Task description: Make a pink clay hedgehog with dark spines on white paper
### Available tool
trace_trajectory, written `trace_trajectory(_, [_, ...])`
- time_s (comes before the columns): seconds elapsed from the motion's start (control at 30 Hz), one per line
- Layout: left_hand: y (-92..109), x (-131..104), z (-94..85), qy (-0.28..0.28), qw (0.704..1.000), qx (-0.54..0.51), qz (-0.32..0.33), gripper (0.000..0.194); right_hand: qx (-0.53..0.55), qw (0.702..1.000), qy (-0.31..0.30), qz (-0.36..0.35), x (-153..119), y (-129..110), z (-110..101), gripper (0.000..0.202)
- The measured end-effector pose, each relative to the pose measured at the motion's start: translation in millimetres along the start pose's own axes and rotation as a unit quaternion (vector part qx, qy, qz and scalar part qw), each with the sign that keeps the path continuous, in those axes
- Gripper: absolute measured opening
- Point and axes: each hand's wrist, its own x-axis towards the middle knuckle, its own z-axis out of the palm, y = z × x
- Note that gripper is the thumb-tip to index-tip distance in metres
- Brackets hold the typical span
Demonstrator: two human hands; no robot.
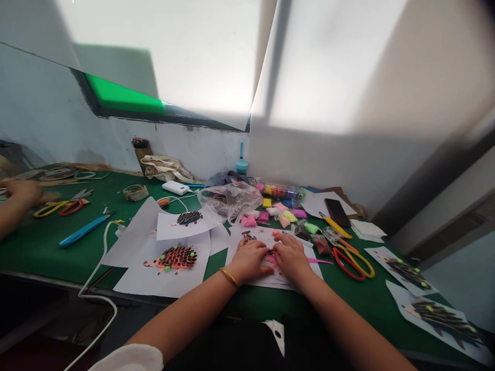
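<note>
Both hands: left hand, right hand apparently steadying paper; grip hidden.
Clay packets: centre, presumably for reach.

Worn on my head, the camera faces forward and slightly down along my forearms to my left hand and right hand, near mid-view. Its wide, close view spans the green table from another person's hand at left to paper sheets at right, with the pale wall beyond the far edge.
</note>
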Motion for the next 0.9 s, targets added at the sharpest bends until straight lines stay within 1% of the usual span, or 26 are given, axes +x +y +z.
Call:
trace_trajectory(0.23, [-0.2, 0.5, 1.5, -0.008, 1.0, -0.004, -0.011, 0.053, 0.018, 0.999, 0.012, 0.036, -6.7, 6.0, 6.5, 0.013])
trace_trajectory(0.37, [0.3, 0.4, 0.8, -0.01, 1.0, -0.006, -0.012, 0.054, 0.022, 0.999, 0.019, 0.029, -6.9, 7.2, 8.3, 0.013])
trace_trajectory(0.57, [-2.0, 0.2, 2.6, 0.003, 1.0, -0.008, 0.002, 0.051, 0.019, 0.999, 0.014, 0.025, -6.2, 7.5, 10.1, 0.013])
trace_trajectory(0.77, [-2.4, -0.5, 3.0, 0.005, 1.0, -0.005, 0.003, 0.051, 0.044, 0.998, 0.03, 0.03, -7.6, 7.6, 5.8, 0.009])
trace_trajectory(0.9, [-1.9, -0.5, 2.3, 0.005, 1.0, -0.001, 0.001, 0.055, 0.065, 0.996, 0.043, 0.046, -8.2, 9.7, 1.5, 0.013])
